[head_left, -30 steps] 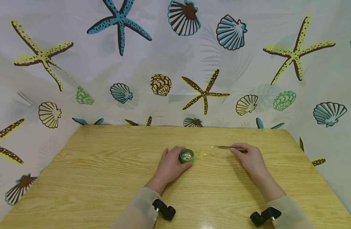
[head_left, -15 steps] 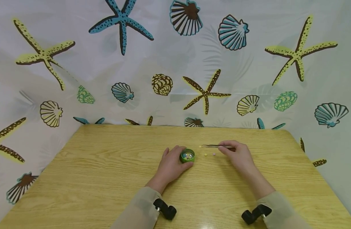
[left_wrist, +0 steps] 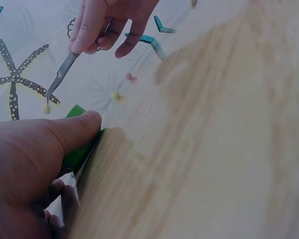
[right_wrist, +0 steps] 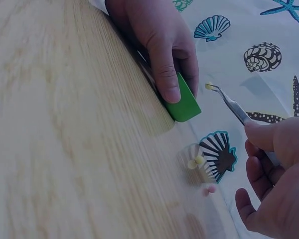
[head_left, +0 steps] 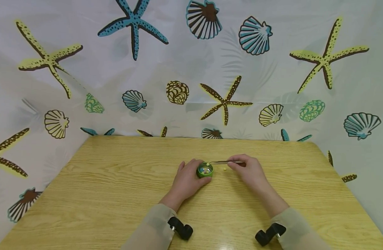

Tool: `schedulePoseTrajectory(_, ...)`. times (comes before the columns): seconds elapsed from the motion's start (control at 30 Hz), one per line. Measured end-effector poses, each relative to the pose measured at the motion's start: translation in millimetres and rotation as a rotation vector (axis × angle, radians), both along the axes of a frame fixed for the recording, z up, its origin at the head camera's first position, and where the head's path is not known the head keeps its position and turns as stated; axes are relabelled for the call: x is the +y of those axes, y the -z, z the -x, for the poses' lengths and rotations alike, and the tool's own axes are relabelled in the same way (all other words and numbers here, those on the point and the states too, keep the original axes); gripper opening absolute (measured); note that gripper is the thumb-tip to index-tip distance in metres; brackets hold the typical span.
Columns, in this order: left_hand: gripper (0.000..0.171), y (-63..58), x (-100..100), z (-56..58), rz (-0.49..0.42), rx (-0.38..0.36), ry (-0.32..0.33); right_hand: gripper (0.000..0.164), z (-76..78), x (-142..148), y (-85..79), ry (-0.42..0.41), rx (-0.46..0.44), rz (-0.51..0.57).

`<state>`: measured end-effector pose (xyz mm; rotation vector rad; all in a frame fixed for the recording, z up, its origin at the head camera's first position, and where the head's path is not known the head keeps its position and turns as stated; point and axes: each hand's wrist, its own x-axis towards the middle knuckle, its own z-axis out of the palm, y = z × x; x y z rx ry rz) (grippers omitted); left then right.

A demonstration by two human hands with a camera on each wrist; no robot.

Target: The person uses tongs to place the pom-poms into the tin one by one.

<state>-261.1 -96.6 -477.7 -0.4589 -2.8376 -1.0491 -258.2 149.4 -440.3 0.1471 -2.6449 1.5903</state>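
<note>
My left hand (head_left: 186, 180) holds a small round green container (head_left: 205, 176) on the table, thumb in front and fingers behind. Several small pale balls lie inside its shiny interior. Between the thumb and fingers of my right hand (head_left: 249, 170) are bent-tip metal tweezers (head_left: 221, 161), pointing left. Their tip pinches a small yellow ball (right_wrist: 209, 86), just above the container's rim. Right of the container, another yellow ball (head_left: 224, 169) lies on the table. A pink ball (right_wrist: 212, 189) rests near it in the right wrist view; my right hand hides it in the head view.
The wooden table (head_left: 116, 173) reaches back to a white cloth (head_left: 153, 69) printed with starfish and shells. Black camera mounts sit on both wrists, over the beige sleeves (head_left: 150, 229).
My right hand has moved left, carrying the tweezers and yellow ball from right of the loose balls to the container's rim. My left hand keeps its hold on the container.
</note>
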Motion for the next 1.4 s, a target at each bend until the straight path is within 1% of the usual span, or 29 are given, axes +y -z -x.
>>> schedulePoseTrajectory(0.37, 0.064, 0.0, 2, -0.1, 0.004, 0.005, 0.003, 0.020, -0.4, -4, 2.5, 0.001, -0.026, 0.014)
schedulePoseTrajectory(0.7, 0.064, 0.1, 2, -0.3, 0.006, 0.004, -0.002, 0.020, -0.8, -1, 2.3, 0.009, -0.018, 0.003)
schedulePoseTrajectory(0.87, 0.064, 0.9, 2, -0.1, 0.003, -0.002, -0.004, 0.021, -0.6, 6, 1.7, 0.032, -0.012, -0.002)
schedulePoseTrajectory(1.13, 0.063, 2.3, 1, 0.7, 0.004, 0.013, -0.001, 0.024, -2.7, 23, 1.7, 0.056, -0.016, 0.009)
schedulePoseTrajectory(1.4, 0.064, 0.2, 1, -0.3, 0.003, 0.006, -0.003, 0.025, -2.9, 40, 1.1, 0.089, -0.035, 0.014)
